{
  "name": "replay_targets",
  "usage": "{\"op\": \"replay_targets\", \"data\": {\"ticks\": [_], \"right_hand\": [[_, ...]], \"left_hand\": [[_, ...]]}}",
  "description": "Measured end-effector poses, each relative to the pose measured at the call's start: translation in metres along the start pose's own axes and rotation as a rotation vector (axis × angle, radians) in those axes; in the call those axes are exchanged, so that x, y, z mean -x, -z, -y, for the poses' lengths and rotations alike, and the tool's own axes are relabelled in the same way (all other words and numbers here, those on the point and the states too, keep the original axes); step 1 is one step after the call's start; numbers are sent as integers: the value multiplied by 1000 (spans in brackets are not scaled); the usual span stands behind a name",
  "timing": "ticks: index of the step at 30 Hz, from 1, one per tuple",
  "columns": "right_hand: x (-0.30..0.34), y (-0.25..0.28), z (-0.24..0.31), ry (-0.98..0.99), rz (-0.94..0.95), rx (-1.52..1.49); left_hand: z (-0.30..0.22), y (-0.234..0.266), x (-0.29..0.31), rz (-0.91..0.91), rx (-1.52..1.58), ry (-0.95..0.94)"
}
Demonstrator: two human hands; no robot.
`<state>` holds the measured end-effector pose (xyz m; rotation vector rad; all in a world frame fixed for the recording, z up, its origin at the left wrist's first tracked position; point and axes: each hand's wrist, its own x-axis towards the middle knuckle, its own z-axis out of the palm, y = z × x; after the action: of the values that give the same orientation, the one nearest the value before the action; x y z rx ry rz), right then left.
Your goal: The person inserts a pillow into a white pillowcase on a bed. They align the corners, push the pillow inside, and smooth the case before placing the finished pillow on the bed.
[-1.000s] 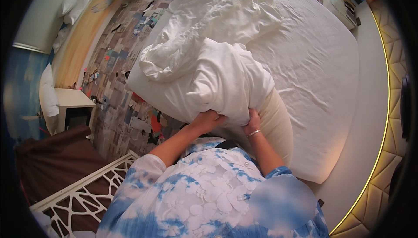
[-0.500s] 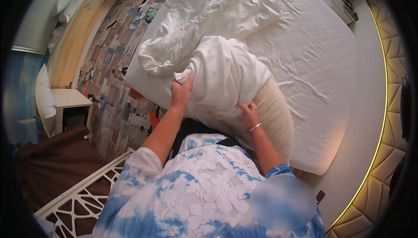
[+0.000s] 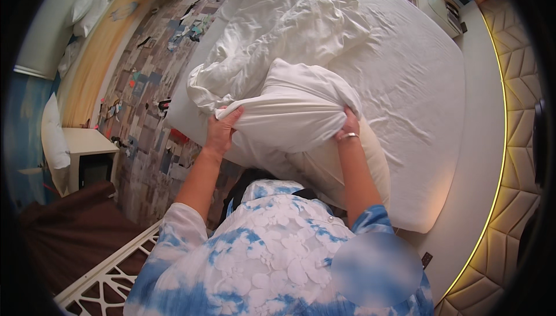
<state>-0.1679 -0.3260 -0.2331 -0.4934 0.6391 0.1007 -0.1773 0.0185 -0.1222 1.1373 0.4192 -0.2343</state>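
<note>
A white pillowcase [image 3: 289, 113] is stretched taut between my two hands near the bed's front edge. It covers the far part of a cream pillow [image 3: 317, 170], whose near end is bare. My left hand [image 3: 222, 129] is closed on the case's left edge, thumb on top. My right hand [image 3: 348, 125], with a silver bangle at the wrist, grips the case at its right edge beside the pillow. Folds of cloth hide some of the fingertips.
A crumpled white duvet [image 3: 284, 21] lies beyond on the bed's white sheet [image 3: 414, 102]. Scraps litter the wood-patterned floor [image 3: 136, 154] at left, near a cabinet [image 3: 92, 140]. A white lattice panel [image 3: 110, 267] and brown cloth [image 3: 75, 229] are at lower left.
My hands have spread apart, the left going left and nearer, the right going right and farther. The pillowcase is pulled into tight horizontal creases, and more of the pillow shows between my forearms.
</note>
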Motion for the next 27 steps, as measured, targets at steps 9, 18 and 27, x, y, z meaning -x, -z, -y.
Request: {"op": "replay_targets", "data": {"ticks": [9,18,27], "right_hand": [[121,19,-82,-54,-409,464],[117,58,-122,252,-243,923],[112,15,-48,-136,-32,136]], "left_hand": [[111,151,-35,-339,-1085,25],[72,-39,-65,258,-1371,-787],[121,-77,-87,456,-1314,-468]]}}
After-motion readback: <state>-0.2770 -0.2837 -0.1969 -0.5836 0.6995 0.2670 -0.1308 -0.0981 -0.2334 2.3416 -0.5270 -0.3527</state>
